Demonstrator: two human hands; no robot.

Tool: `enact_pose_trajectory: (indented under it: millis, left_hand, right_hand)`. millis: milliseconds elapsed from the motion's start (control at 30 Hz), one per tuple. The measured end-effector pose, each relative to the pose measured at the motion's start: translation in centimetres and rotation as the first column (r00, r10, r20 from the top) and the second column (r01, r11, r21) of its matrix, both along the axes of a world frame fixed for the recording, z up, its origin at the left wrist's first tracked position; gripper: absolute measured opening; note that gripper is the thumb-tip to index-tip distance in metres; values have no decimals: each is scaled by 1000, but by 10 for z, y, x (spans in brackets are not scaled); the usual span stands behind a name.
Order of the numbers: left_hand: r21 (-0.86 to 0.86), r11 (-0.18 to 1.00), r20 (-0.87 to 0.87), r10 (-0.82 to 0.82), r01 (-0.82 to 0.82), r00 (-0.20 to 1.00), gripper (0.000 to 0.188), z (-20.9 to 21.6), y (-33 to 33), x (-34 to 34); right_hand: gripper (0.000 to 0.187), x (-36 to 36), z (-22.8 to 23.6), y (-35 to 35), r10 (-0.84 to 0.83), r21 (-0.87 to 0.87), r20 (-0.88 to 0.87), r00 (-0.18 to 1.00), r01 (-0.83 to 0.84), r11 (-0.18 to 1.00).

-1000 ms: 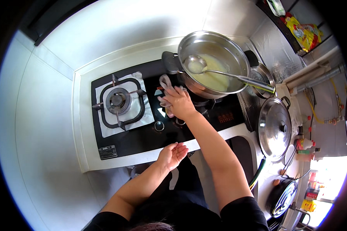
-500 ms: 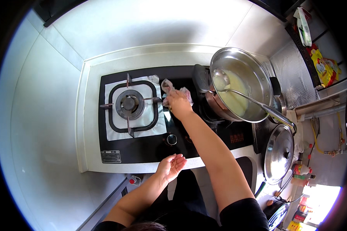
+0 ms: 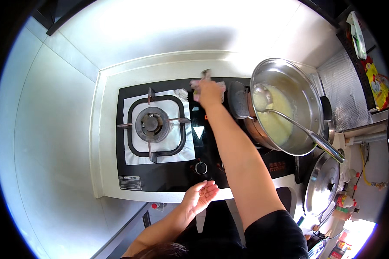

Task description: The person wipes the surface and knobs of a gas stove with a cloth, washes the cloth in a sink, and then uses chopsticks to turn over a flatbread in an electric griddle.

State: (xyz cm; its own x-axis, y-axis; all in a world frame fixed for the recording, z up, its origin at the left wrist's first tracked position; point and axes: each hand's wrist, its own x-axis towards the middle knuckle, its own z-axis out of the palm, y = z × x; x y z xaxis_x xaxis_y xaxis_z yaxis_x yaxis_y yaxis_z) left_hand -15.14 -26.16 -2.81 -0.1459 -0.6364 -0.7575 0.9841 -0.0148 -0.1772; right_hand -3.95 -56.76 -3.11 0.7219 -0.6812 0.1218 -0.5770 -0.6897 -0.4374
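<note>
At the stove (image 3: 166, 179), the right hand (image 3: 210, 93) clutches a cloth (image 3: 196, 85), the left hand (image 3: 199, 197) unclenched.

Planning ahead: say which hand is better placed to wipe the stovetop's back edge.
Right hand, probably: it's on the cloth near that edge; the left hand, empty, is near the front.

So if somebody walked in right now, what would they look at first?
Probably the big steel pot on the stove's right side, with a long-handled ladle resting in pale yellow food. Next, maybe the right hand on a crumpled cloth near the stove's back edge, and the bare burner on the left with a shiny silver sheet around it.
</note>
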Motion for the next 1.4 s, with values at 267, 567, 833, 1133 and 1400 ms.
enact_pose_trajectory:
  millis: [267,567,833,1133,1400]
  left_hand:
    - [-65,995,41,-79,81,996,24,24,-9,-7]
    - [-84,971,69,-219,225,973,27,39,4,-28]
    - [-178,904,50,-385,388,921,27,32,11,-55]
    - [-27,877,135,-472,479,871,23,31,14,-64]
    - [2,908,167,-413,418,895,23,26,9,-48]
  right_hand:
    - [33,-72,-28,69,183,-148,211,960,-153,977]
    - [50,-165,11,91,90,246,195,977,-138,959]
    - [32,-196,-10,133,-404,161,396,824,371,915]
    - [31,-290,8,151,-519,-96,187,834,542,835]
    - [27,-340,29,134,-544,-38,195,816,561,827]
